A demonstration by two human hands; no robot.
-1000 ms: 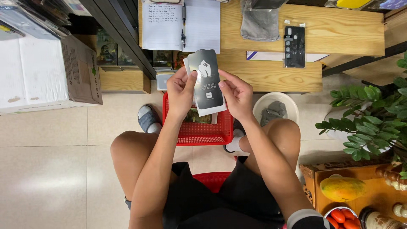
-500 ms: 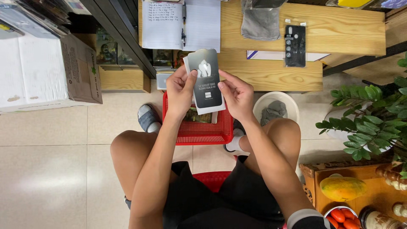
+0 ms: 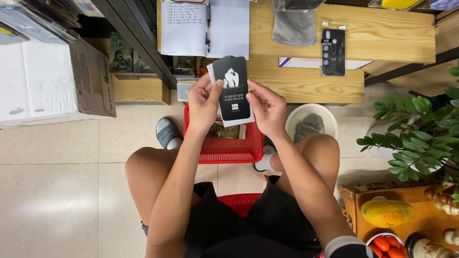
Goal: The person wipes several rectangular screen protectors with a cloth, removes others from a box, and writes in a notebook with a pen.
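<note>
Black and flat, the slim retail sleeve (image 3: 233,90) sits just above the middle of the frame, pinched between both hands over a red plastic basket (image 3: 224,149) on the tiled floor. The left hand (image 3: 204,102) clasps its left edge, thumb laid across the front near the top, while the right hand (image 3: 267,109) grips the right edge with fingertips only. A white inner card or backing (image 3: 228,122) shows along the left and bottom edges of the sleeve, so the two layers look partly offset. That offset is where I would expect trouble: with such a light, edge-only hold, the inner piece could slide free and drop into the basket, where a brownish packet (image 3: 223,130) already lies, or miss it and land on the tiles. If the contents are thin and brittle, squeezing or bending the sleeve at its edges might crack them, though the pictures do not show what is inside. Toward the top of the frame, the wooden bench holds an open notebook (image 3: 205,28), a grey cloth (image 3: 294,26) and a dark phone case in clear wrap (image 3: 333,51), all well apart from the hands.
</note>
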